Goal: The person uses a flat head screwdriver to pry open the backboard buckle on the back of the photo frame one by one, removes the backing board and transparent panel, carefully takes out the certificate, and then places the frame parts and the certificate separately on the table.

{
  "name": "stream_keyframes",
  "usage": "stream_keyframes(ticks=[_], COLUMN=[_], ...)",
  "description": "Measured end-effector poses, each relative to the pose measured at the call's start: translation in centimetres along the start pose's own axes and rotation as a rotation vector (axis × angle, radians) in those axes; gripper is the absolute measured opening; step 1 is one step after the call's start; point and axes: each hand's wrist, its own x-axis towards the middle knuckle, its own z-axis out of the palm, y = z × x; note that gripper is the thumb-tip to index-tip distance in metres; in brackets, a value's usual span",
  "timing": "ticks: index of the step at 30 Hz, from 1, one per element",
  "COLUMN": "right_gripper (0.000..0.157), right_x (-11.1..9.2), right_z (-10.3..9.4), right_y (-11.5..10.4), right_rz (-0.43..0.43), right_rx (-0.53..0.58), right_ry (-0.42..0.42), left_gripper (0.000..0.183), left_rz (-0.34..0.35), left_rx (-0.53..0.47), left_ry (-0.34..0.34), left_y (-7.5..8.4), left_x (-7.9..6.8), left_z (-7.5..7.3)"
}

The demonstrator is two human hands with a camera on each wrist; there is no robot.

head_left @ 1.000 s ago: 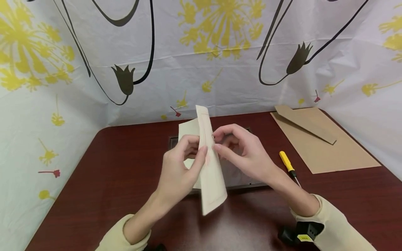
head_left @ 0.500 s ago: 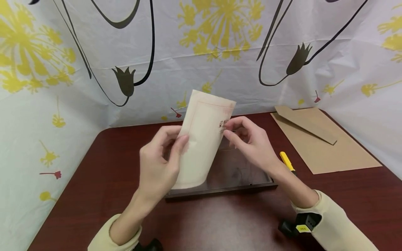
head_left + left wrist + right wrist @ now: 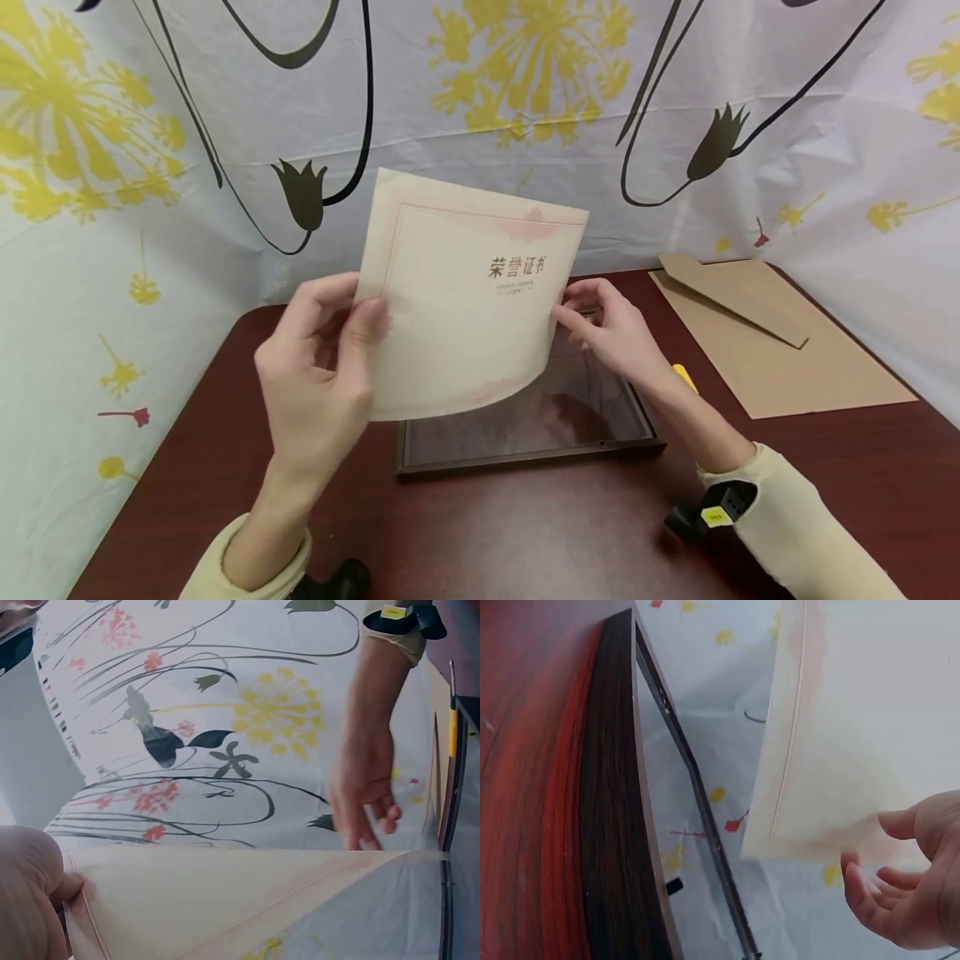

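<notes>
A cream paper certificate with a thin pink border and gold Chinese characters is held up above the table, bowed outward along its lower edge. My left hand pinches its left edge, thumb across the front. At the opposite edge my right hand has its thumb on the paper and its index finger behind. Beneath and beyond the sheet lies a dark picture frame with a glassy, reflective surface, partly hidden by the paper. The left wrist view shows the certificate edge-on; the right wrist view shows its border corner.
A brown backing board lies at the right rear, with a folded cardboard stand strip on it. A yellow screwdriver handle shows behind my right forearm. A patterned sheet hangs around the dark red table.
The certificate has turned from nearly edge-on to face me, opening out flatter and rising. My left hand has moved left and up; my right hand has shifted slightly right, uncovering the printed characters.
</notes>
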Motion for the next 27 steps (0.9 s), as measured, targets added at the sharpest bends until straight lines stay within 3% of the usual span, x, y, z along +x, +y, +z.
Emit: stream_keyframes(ticks=[3,6,11,17,22,27], right_gripper=[0.047,0.039,0.024,0.022,0.022,0.023], right_x=[0.5,0.8,1.0,1.3,1.5,1.6], right_z=[-0.4,-0.7,-1.4,-2.6,-3.6,-4.6], right_y=[0.8,1.4,2.0,2.2,2.2,2.4], right_rz=[0.024,0.002,-0.030,-0.050,-0.049,-0.040], right_rx=[0.038,0.091,0.117,0.098,0.140,0.147], right_ry=[-0.054,-0.074,-0.032,0.020,0.068,0.096], left_gripper=[0.011,0.012,0.013,0.013,0.016,0.025], left_rz=[-0.004,-0.012,-0.026,-0.069,-0.131,-0.238], left_rx=[0.006,0.008,0.007,0.018,0.012,0.037], left_ry=[0.015,0.024,0.027,0.021,-0.012,-0.087], left_y=[0.1,0.1,-0.1,-0.8,-2.6,-5.3], left_x=[0.2,0.4,0.6,0.8,1.1,1.1], left_z=[-0.4,-0.6,-0.8,-0.9,-1.0,-1.1])
